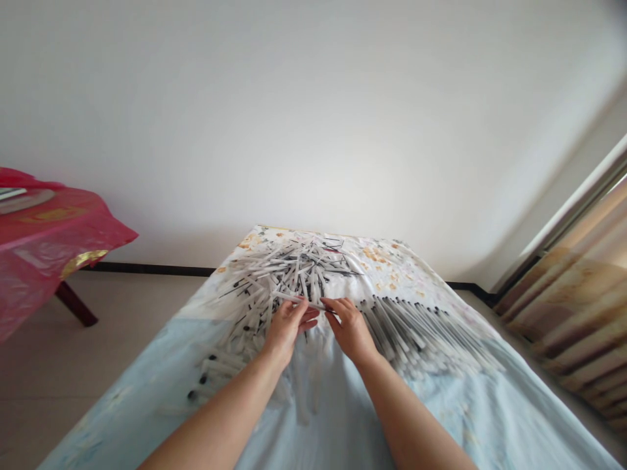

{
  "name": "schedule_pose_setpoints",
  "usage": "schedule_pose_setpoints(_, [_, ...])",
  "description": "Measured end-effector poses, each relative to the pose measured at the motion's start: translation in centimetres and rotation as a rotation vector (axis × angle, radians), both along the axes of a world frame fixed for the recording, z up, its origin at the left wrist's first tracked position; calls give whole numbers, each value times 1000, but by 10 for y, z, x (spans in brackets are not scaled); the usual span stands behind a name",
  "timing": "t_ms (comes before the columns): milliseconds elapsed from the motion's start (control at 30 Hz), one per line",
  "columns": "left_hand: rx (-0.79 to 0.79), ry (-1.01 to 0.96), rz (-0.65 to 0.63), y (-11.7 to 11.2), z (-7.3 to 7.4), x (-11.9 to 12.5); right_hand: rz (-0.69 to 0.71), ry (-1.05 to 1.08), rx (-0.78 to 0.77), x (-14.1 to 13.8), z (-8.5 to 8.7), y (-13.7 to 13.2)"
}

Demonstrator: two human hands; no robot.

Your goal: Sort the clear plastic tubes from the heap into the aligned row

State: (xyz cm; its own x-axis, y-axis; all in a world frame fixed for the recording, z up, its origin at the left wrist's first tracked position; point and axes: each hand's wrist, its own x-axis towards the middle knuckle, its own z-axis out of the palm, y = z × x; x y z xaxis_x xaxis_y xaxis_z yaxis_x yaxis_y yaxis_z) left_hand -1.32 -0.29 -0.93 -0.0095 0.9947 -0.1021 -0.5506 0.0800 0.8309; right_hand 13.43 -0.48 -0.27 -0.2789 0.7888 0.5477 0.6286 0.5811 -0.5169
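Note:
A loose heap of white pens with black tips (289,271) lies on a pale blue floral cloth (333,418) that covers a table. My left hand (287,326) and my right hand (350,326) meet at the heap's near edge. Between them they pinch one white pen (301,301), which lies crosswise; the left fingers curl round its middle and the right fingertips close on its right end. A tidy row of the same pens (421,333), laid side by side, stretches off to the right of my right hand.
A table under a red plastic cover (44,241) stands at the left by the white wall. Striped beige curtains (578,294) hang at the right. Light floor tiles (73,365) lie between the two tables.

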Motion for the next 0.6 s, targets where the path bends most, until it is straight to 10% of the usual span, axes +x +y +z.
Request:
schedule_pose_setpoints(167, [-102, -85, 26, 3, 3, -5, 39, 82, 65, 1, 11, -7])
schedule_pose_setpoints(333, [-120, -179, 53, 6, 2, -9, -243, 357, 182, 14, 16, -3])
schedule_pose_setpoints(600, [-96, -187, 22, 0, 7, -3, -17, 925, -473, -2, -13, 7])
